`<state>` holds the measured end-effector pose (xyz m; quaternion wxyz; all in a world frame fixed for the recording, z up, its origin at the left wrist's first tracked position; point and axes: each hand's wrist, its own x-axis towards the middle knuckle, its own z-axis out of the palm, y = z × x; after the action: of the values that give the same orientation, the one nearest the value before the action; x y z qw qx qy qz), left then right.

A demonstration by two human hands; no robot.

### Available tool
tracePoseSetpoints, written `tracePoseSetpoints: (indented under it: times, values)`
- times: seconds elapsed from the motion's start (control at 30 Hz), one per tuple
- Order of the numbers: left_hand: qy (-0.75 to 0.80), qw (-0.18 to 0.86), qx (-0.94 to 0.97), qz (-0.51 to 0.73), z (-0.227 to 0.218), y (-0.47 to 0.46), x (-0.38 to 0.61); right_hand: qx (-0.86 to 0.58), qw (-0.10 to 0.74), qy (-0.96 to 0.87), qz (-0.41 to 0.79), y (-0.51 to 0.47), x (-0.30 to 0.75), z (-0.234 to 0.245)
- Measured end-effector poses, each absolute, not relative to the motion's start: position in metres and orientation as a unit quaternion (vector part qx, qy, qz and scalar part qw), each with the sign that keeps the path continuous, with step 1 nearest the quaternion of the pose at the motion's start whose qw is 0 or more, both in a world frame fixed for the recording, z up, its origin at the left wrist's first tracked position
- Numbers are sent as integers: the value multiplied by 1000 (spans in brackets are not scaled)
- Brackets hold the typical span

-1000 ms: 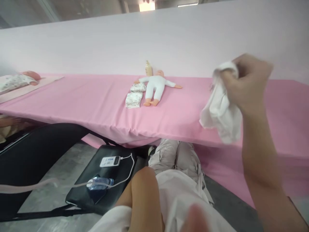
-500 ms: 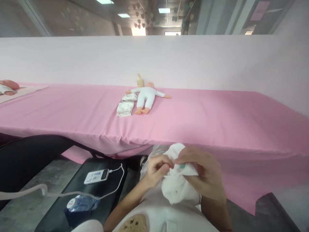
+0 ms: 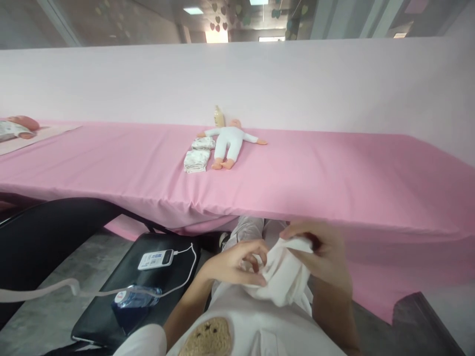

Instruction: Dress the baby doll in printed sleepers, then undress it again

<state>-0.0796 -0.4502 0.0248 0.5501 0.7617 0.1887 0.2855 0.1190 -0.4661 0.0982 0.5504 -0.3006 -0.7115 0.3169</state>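
A soft, rumpled white cloth [image 3: 282, 277] hangs in front of my lap; I cannot tell whether it is a garment. Its upper right edge is pinched between the thumb and fingers of my right hand [image 3: 322, 252]. My left hand [image 3: 235, 264] is at the cloth's left side, thumb and curved fingers apart, with the thumb tip against or just in front of the fabric. Beyond my hands, a doll [image 3: 230, 141] in a white suit lies on its back on the pink-covered table [image 3: 315, 173].
Folded printed cloths [image 3: 197, 160] lie beside the doll, with a pump bottle [image 3: 218, 116] behind. Another doll [image 3: 22, 126] is at far left. On my left, a black chair [image 3: 170, 287] holds a white power bank [image 3: 156, 259] with a cable and a blue-liquid bottle [image 3: 135, 299].
My left fingers have come off their pinch on the cloth and spread apart. The cloth has opened out and hangs looser from my right hand. The view has tipped slightly downward.
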Motion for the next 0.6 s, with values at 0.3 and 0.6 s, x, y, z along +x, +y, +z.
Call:
tracePoseSetpoints:
  times: [0.3,0.6]
  values:
    - [421,372,675,479,13,-438,-87,-317,539,-716,309,-400,104,102]
    - [536,241,706,395,21,-420,-145,-419,462,-749,224,-384,130,88]
